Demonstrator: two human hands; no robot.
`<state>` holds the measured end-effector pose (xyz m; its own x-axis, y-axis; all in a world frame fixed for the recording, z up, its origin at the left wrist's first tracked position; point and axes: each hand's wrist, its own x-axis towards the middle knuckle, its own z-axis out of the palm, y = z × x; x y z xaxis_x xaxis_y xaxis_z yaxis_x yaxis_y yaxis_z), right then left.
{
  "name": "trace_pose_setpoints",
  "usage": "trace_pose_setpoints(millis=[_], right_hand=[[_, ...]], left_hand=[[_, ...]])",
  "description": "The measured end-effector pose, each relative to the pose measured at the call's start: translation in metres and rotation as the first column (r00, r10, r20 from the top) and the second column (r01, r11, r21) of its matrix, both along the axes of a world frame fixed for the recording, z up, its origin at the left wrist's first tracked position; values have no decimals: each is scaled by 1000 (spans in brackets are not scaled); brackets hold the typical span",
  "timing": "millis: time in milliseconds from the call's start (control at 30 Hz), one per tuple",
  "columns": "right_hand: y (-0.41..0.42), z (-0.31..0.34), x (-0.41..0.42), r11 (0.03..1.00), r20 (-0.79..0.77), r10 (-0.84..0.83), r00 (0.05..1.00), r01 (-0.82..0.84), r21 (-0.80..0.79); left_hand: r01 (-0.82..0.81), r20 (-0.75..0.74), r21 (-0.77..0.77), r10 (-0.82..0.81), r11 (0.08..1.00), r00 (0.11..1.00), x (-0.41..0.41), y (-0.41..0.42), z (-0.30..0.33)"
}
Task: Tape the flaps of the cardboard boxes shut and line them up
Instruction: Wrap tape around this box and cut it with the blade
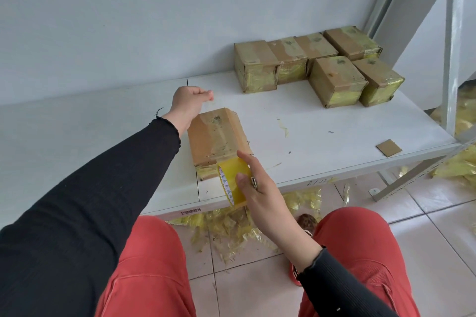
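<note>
- Left hand (189, 103): reaches forward over the white shelf (322, 134), above the far end of the near box; fingers loosely curled, thumb and forefinger drawn together. A strip of clear tape appears to run from them toward the box, but it is too faint to confirm. The arm wears a black sleeve (90, 201).
- Near cardboard box (216, 136): lies on the shelf at its front edge, between the two hands, long side running away from the viewer; top flaps closed, yellowish tape visible on its near face.
- Tape roll (233, 181): yellow-tinted, held on edge just in front of the box's near right corner.
- Right hand (257, 185): grips the roll, thumb on its outer face and fingers curled round the far side.
- Cardboard scrap (389, 147): lies flat near the shelf's front right edge.
- Taped boxes (334, 80): six, grouped at the back right of the shelf, four in a rear row against the wall and two in front, sides touching.
- Tape scraps (231, 226): yellow litter on the tiled floor below the shelf.
</note>
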<state>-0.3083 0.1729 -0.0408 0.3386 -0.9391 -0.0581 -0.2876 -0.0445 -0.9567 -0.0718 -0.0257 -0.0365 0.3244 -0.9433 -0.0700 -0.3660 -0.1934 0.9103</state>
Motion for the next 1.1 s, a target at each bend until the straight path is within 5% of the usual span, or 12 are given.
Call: trace_pose_setpoints(millis=[333,467,633,800,933,1000,1067,1100], right_hand=[[-9,-15,8,1000,-101,-12,995,13,9],[-13,-26,13,1000,-61,8,998,-9,-3],[-15,-39,14,999,-19,32,999,-32,17],[-16,-39,11,998,38,40,998,-41,48],[-14,-40,10,999,101,28,995,-31,33],[-14,-41,14,998,127,26,992,-32,53],[-18,-43,21,998,125,26,992,-34,59],[-22,-44,26,998,126,24,992,-32,62]], left_hand=[[17,67,294,-38,956,997,1,-12,-12],[125,-2,613,-157,780,988,1,-17,-4],[246,-169,741,-181,624,969,11,-25,-5],[39,206,764,-302,644,931,5,-29,0],[-37,289,604,-175,796,941,-3,-27,-1],[-147,320,190,80,971,944,-3,-19,0],[-70,404,-174,136,982,905,-6,0,9],[14,464,-213,89,977,881,-8,8,14]])
